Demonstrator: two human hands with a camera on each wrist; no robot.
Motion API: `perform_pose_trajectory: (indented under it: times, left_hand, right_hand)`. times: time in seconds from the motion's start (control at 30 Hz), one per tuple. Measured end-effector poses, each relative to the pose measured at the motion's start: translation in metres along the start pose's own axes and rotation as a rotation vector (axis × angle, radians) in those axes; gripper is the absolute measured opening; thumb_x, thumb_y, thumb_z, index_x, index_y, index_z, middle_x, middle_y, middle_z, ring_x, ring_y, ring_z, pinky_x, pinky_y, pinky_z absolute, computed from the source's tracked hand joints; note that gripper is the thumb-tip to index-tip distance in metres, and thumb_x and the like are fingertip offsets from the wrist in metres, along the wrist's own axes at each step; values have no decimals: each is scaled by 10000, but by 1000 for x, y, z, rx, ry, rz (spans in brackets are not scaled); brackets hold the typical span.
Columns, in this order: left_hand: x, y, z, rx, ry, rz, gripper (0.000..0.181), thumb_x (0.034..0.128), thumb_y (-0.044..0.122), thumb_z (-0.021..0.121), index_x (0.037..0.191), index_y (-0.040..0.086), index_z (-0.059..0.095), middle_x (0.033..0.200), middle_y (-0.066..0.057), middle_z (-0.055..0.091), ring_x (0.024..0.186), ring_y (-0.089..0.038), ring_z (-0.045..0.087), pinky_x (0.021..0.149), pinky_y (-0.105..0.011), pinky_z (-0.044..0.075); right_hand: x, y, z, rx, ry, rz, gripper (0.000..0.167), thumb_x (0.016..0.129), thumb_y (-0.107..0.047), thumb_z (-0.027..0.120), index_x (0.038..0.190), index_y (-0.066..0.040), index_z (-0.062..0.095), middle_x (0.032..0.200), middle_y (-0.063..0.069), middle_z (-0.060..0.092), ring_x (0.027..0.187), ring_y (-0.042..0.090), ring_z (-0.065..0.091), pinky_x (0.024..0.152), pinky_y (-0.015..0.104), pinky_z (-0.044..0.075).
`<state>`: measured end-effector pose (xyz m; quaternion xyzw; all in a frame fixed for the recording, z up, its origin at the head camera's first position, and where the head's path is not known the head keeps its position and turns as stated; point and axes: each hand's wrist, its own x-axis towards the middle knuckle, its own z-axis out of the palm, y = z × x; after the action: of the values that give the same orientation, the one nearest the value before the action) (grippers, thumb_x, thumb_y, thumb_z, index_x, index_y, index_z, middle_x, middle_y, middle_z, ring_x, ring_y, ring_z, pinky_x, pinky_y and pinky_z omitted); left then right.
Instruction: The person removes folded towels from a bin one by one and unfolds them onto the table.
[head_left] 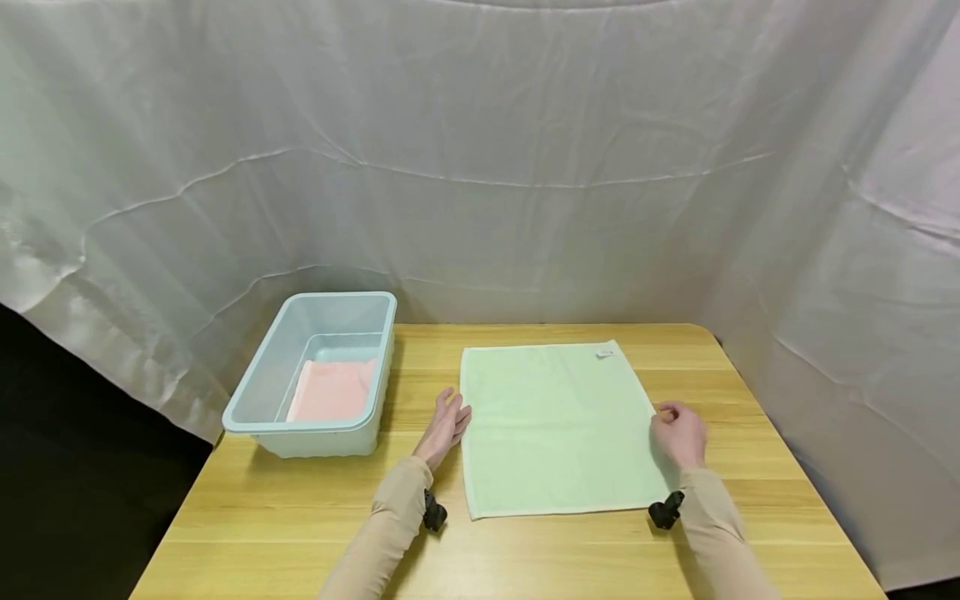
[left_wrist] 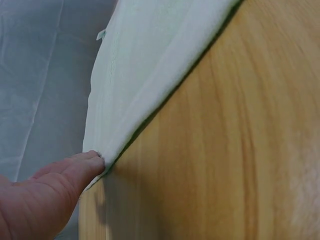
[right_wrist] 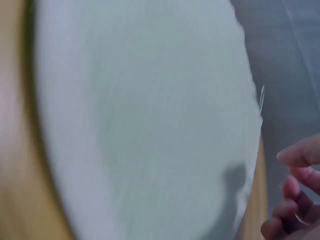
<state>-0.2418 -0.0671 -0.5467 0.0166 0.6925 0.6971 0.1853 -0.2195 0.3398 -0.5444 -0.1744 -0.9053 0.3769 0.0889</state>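
A pale green towel [head_left: 558, 429] with a white hem lies flat on the wooden table, a small white tag [head_left: 604, 353] at its far right corner. At its left edge is my left hand [head_left: 446, 427], fingers mostly straight; in the left wrist view the fingertips [left_wrist: 95, 161] touch the hem. My right hand [head_left: 681, 433] is beside the towel's right edge. Its fingers [right_wrist: 300, 152] are loosely bent with nothing between them in the right wrist view, and a gap separates them from the cloth.
A light blue plastic bin [head_left: 307, 427] stands at the table's left, holding a folded pink cloth [head_left: 333, 390]. Grey-white curtains [head_left: 525, 167] hang behind and at the sides of the wooden table [head_left: 525, 554]. A dark area is at the far left.
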Motion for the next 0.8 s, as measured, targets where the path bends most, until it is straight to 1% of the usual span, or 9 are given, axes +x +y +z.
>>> perform_pose_trajectory:
  times: [0.07,0.17,0.27,0.33,0.47,0.5,0.6,0.67,0.8]
  left_hand:
    - [0,0,0,-4,0,1,685,1100,470,231,1606,111,-61,1601,-321,285,1505,-424,297,1263,-565,206]
    - [0,0,-1,-5,-3,4,684,1102,463,233,1606,109,-64,1599,-323,286,1506,-422,296,1263,-566,204]
    - [1,-1,-1,-12,-2,6,675,1103,457,233,1607,118,-62,1603,-314,290,1509,-416,293,1266,-562,200]
    - [0,-1,-1,-12,-3,11,673,1105,449,231,1607,112,-63,1602,-315,290,1509,-422,290,1265,-565,201]
    - [-1,-1,-1,-17,-9,14,685,1103,448,240,1606,96,-64,1603,-311,293,1510,-422,286,1266,-561,204]
    - [-1,-2,0,-16,-11,18,689,1103,447,239,1605,89,-67,1601,-314,292,1510,-425,283,1265,-565,202]
    - [-1,-2,1,-31,-11,18,690,1100,454,253,1607,99,-53,1604,-304,298,1514,-417,279,1270,-557,191]
    - [-1,-3,1,-35,-11,23,692,1099,459,261,1607,103,-45,1602,-304,301,1515,-415,278,1272,-555,185]
    - [0,-4,3,-33,-12,29,710,1094,470,294,1608,99,-25,1603,-294,309,1517,-402,285,1277,-541,183]
  right_hand:
    - [-1,-10,5,39,-30,-61,312,941,-109,573,1195,54,656,1046,231,669,883,272,612,714,280,471]
    - [-3,-22,14,101,-122,-146,365,986,-118,570,1295,75,591,1221,286,636,1059,356,613,880,381,538]
    - [0,-27,23,136,-210,-216,458,1024,-178,553,1396,82,494,1397,317,539,1292,451,508,1108,532,441]
    - [3,-28,29,143,-258,-239,532,1036,-232,546,1451,76,423,1473,324,465,1389,478,413,1182,588,342]
    - [8,-24,35,104,-315,-237,691,1026,-362,539,1503,79,304,1520,353,384,1427,521,333,1202,635,262]
    - [8,-23,36,83,-309,-238,726,1020,-409,537,1497,83,297,1505,359,399,1406,527,351,1181,626,299]
    - [9,-20,35,72,-335,-223,838,999,-487,526,1515,98,220,1524,373,350,1412,553,309,1178,641,278]
    - [11,-19,34,72,-350,-201,861,999,-500,521,1531,88,187,1555,360,307,1434,551,273,1195,640,251]
    - [14,-15,32,35,-389,-151,812,1028,-408,511,1557,74,129,1610,323,225,1483,528,201,1234,624,181]
